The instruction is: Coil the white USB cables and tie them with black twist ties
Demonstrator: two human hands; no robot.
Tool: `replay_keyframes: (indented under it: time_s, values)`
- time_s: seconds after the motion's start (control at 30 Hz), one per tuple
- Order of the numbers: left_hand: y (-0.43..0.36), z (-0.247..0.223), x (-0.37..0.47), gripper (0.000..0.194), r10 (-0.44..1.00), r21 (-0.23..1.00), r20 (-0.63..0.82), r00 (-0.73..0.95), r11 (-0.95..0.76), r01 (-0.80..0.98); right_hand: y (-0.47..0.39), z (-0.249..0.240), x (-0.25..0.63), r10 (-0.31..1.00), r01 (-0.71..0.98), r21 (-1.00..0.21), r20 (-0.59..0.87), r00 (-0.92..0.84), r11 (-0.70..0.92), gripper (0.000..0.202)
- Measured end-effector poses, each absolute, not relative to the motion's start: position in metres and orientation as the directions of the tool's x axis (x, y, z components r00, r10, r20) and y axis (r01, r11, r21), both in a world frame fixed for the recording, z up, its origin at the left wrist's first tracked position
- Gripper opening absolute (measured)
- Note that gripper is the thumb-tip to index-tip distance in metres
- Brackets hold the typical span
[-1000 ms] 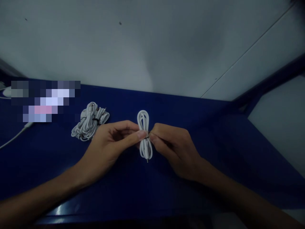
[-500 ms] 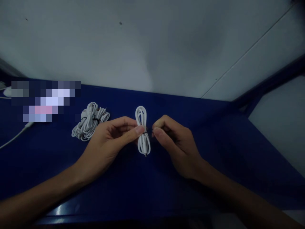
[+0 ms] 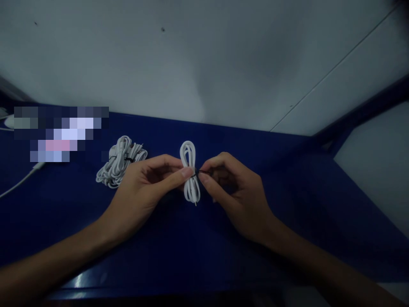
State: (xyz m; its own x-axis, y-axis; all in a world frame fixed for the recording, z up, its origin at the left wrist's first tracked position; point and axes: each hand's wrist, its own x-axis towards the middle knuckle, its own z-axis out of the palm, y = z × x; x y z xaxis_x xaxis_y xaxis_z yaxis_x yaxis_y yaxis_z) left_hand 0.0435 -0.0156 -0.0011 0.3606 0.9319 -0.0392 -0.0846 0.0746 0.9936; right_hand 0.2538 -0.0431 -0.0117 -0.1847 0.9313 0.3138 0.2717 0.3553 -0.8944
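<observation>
A white cable [image 3: 190, 189], folded into a narrow bundle of loops, is pinched at its middle by my left hand [image 3: 150, 179], with the thumb in front. Around its waist runs a thin black twist tie [image 3: 197, 171]. The thumb and index finger of my right hand [image 3: 236, 183] are closed on the tie's ends, close to the bundle's right side. A metal plug tip pokes out at the bundle's lower end. Behind my left wrist lies a pile of white cables [image 3: 119, 160], bound with black ties and partly covered by that hand.
Both hands are above a blue table [image 3: 179, 256] that meets a pale wall [image 3: 134, 55]. At the left, a pixelated bright object [image 3: 68, 134] has a white cord [image 3: 21, 185] leading from it. A blue bar [image 3: 364, 113] slants along the right side.
My right hand's fingertips have moved left, up against the bundle, and less of the tie shows between them. The left hand still grips the cable.
</observation>
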Motion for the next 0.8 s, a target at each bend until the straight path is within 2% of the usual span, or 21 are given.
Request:
replay_keyframes:
  time_s: [0.13, 0.33, 0.47, 0.53, 0.6, 0.73, 0.8]
  values:
    - [-0.015, -0.001, 0.044, 0.007, 0.925, 0.991, -0.046, 0.377, 0.091, -0.103, -0.042, -0.013, 0.253, 0.896, 0.345, -0.827, 0.409, -0.176, 0.445, 0.002]
    - [-0.015, -0.002, 0.043, 0.012, 0.891, 0.951, -0.181, 0.417, 0.267, -0.158, -0.037, -0.018, 0.255, 0.679, 0.459, -0.535, 0.694, -0.239, 0.709, 0.018]
    - [-0.014, -0.003, 0.042, 0.024, 0.833, 0.897, -0.245, 0.497, 0.389, -0.209, -0.033, -0.02, 0.258, 0.605, 0.487, -0.433, 0.744, -0.283, 0.759, 0.02]
    - [-0.013, -0.005, 0.042, 0.023, 0.83, 0.892, -0.234, 0.506, 0.391, -0.228, -0.033, -0.018, 0.257, 0.633, 0.474, -0.471, 0.723, -0.275, 0.744, 0.018]
    - [-0.012, -0.006, 0.042, 0.019, 0.842, 0.896, -0.223, 0.49, 0.375, -0.237, -0.035, -0.015, 0.257, 0.717, 0.449, -0.579, 0.652, -0.247, 0.681, 0.014]
    - [-0.013, -0.009, 0.04, 0.014, 0.87, 0.927, -0.203, 0.449, 0.319, -0.199, -0.039, -0.009, 0.258, 0.902, 0.291, -0.856, 0.379, -0.206, 0.426, 0.014]
    - [-0.013, -0.009, 0.039, 0.013, 0.88, 0.948, -0.188, 0.435, 0.279, -0.156, -0.038, -0.008, 0.259, 0.94, 0.183, -0.937, 0.254, -0.228, 0.298, 0.018]
